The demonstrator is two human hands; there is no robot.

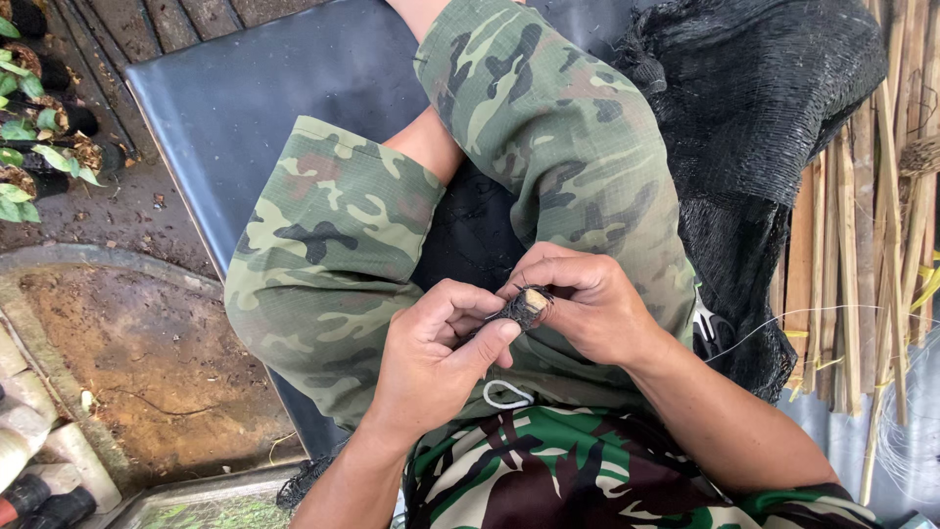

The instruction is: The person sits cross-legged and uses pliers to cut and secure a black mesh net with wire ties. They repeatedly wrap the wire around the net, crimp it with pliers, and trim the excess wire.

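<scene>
Pinching small dark bundle (523, 307) between left hand (431, 358), right hand (587, 309).

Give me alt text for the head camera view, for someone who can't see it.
Seen from above, a seated person in camouflage shorts pinches a small dark bundle of netting between the left hand and right hand. Black mesh netting is heaped to the right beside bamboo strips; potted seedlings sit at upper left.

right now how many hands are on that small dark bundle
2: the left hand grips the small dark bundle from the left; the right hand pinches its tip from the right.
</scene>
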